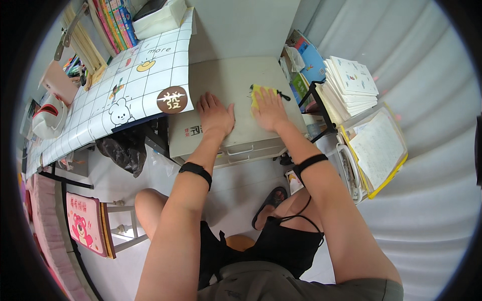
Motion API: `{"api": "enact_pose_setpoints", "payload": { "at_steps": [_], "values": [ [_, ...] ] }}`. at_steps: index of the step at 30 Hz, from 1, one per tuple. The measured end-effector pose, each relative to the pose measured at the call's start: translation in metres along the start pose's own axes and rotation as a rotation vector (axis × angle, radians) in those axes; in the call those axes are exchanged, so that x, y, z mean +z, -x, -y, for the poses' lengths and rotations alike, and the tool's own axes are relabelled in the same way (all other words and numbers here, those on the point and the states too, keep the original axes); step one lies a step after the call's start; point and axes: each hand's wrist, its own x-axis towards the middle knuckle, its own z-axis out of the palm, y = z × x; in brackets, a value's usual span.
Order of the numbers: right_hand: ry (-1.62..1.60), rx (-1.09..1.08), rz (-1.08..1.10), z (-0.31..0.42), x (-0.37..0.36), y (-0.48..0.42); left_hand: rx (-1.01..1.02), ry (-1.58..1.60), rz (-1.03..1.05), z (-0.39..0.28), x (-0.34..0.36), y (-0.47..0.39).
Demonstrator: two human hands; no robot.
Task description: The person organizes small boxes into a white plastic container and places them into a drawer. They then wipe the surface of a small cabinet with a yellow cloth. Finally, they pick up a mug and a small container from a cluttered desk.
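My right hand [272,113] lies palm down over a yellow cloth [257,90], pressing it to the cream top of a low drawer cabinet [233,75]. A small black strap-like piece [284,96] sticks out beside the cloth; whether it is joined to it I cannot tell. My left hand [216,114] rests flat on the same top, thumb spread, with nothing held. Dark and red printed characters [192,130] show near its wrist. On the cabinet's front is a white drawer handle [241,150].
A desk with a white grid mat [150,75] overhangs the cabinet's left side. Below it hangs a black plastic bag [126,150]. At right stand a stack of booklets [350,86], a black metal frame [320,107] and a yellow-edged document pouch [376,150]. A pink-topped stool [84,222] is at left.
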Motion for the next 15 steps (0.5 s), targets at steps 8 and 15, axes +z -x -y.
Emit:
{"api": "enact_pose_setpoints", "payload": {
  "at_steps": [8, 15],
  "values": [
    [-0.041, 0.017, -0.020, -0.041, -0.004, 0.031, 0.009, 0.007, -0.002, 0.007, 0.000, 0.000],
    [0.008, 0.287, -0.048, -0.035, -0.005, -0.060, 0.025, -0.059, 0.020, 0.001, -0.003, 0.005]
  ]
}}
